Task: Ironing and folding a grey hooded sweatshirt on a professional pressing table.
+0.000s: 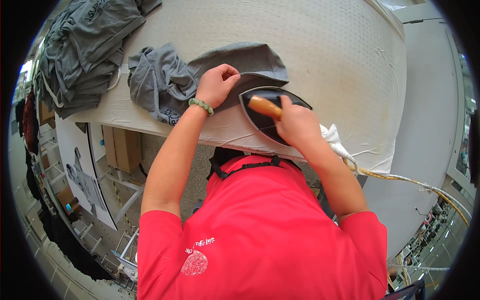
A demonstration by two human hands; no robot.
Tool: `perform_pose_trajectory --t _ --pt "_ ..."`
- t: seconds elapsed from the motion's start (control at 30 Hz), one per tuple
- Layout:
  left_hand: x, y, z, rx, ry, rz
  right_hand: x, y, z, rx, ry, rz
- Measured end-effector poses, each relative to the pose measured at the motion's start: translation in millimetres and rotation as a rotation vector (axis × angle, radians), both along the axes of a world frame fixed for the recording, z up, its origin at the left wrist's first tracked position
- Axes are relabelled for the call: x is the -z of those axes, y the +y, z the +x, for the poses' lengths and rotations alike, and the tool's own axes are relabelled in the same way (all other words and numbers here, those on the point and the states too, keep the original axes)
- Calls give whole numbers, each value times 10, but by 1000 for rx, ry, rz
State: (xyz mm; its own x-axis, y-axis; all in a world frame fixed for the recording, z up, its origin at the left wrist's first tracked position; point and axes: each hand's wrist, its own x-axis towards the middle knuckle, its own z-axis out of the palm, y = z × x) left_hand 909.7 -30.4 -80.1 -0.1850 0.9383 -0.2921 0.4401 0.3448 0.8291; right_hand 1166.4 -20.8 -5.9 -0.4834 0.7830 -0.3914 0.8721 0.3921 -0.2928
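Observation:
A grey cloth garment [250, 59] lies on the pale padded ironing table, bunched up on its left side and spread flatter toward the right. My left hand [216, 86], a green bead bracelet at its wrist, is closed with thumb and forefinger together at the garment's right-hand part, pinching its edge. To the right, my right hand [301, 124] grips the wooden handle of a dark iron [260, 121]. The iron rests at the table's near edge, just beside the garment's lower right side. Part of its body is hidden under my right hand.
A heap of grey garments [82, 52] with white cords sits at the table's left. Hoses [395, 177] run from the iron's side off to the right. Below the table [335, 50], at left, stand a cardboard box [125, 150] and a white board [67, 132].

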Motion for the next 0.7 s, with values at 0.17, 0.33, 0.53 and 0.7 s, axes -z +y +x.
perform_pose_trajectory --t 0.17,0.33,0.53,0.7 --pt "90 28 37 134 275 231 119 -149 -341 -206 19 48" --pt "77 139 49 445 597 523 116 -169 -307 -154 -3 100" --pt "135 300 70 448 664 457 113 -122 -254 -92 -77 99" --pt "189 326 57 400 641 426 54 103 83 291 -182 58"
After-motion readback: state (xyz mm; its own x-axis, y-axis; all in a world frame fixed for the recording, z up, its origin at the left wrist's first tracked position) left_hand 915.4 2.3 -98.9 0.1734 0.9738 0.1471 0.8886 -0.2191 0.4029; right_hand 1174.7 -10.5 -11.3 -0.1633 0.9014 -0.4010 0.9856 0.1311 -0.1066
